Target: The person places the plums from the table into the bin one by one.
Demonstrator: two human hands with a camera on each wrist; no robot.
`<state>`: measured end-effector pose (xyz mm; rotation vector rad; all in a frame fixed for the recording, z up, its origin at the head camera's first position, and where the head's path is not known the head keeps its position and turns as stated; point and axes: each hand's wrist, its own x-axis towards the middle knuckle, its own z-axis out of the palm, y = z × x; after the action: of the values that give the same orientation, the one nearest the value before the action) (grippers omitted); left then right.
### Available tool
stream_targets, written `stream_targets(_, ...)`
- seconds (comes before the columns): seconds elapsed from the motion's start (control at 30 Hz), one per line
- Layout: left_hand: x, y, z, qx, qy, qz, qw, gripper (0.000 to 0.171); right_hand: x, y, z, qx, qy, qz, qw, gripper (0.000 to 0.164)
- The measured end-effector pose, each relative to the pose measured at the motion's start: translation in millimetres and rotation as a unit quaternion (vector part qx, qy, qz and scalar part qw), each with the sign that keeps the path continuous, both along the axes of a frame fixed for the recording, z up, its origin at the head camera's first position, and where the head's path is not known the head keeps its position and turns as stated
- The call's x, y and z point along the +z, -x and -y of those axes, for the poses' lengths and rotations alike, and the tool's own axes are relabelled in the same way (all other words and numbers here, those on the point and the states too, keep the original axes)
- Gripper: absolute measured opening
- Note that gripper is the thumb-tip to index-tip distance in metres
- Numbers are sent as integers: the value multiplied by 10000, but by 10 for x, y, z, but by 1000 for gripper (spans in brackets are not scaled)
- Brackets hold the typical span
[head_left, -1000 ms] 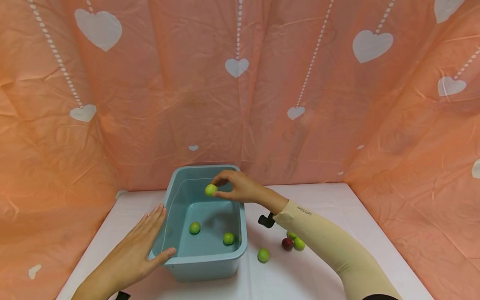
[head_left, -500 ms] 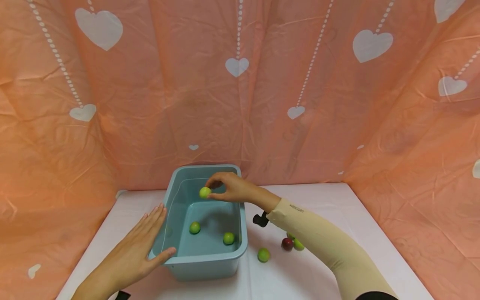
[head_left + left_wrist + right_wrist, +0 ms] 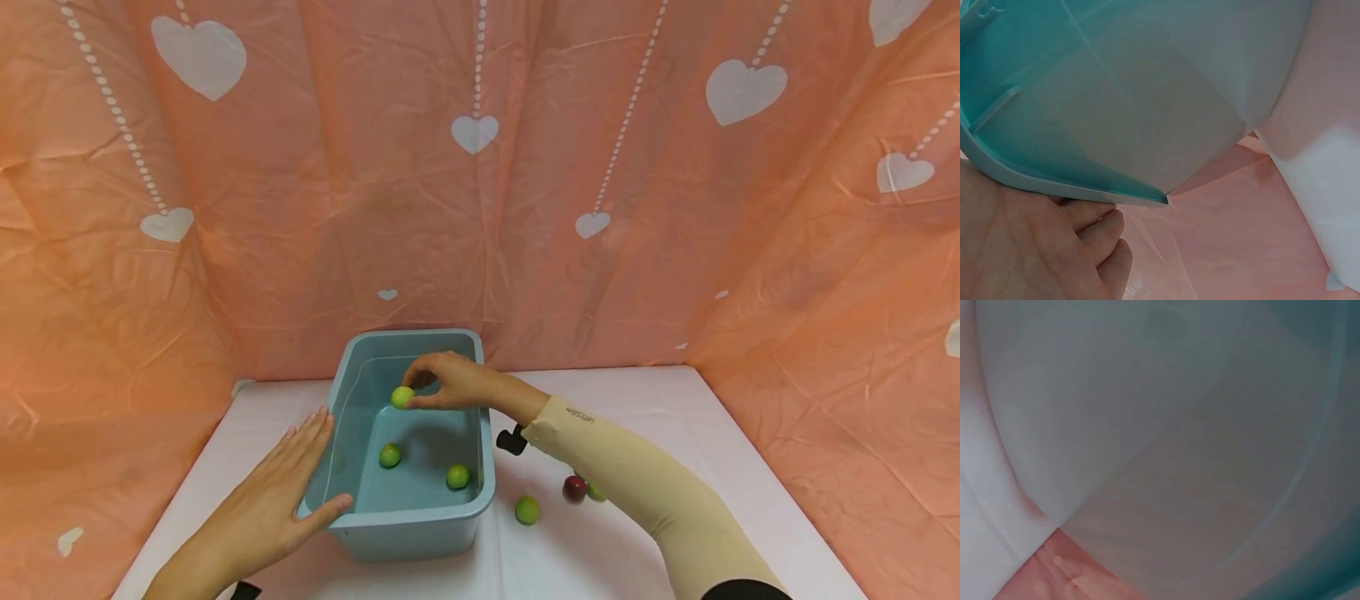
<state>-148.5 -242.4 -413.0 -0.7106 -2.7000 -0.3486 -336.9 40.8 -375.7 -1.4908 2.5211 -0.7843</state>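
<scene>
My right hand reaches over the right rim of a blue-grey plastic basin and pinches a small round green fruit between thumb and fingers, inside the basin's mouth. Two like green fruits, one on the left and one on the right, lie apart on the basin floor. My left hand, fingers straight, rests against the basin's left rim near its front corner. The left wrist view shows that hand below the rim. Only the basin's outer wall fills the right wrist view.
On the white tablecloth right of the basin lie a green fruit, a dark red fruit and another green one, partly hidden by my right sleeve. A pink curtain with white hearts hangs behind.
My right hand has moved left and lower over the basin, still pinching the green fruit. My left hand and the other fruits have stayed in place.
</scene>
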Motion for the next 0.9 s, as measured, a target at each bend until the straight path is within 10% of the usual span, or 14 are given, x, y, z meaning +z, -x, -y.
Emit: stream_targets(0.9, -11, 0, 2, -32, -30, -139, 9999, 99, -65, 80, 228, 274, -428, 306, 9982, 24)
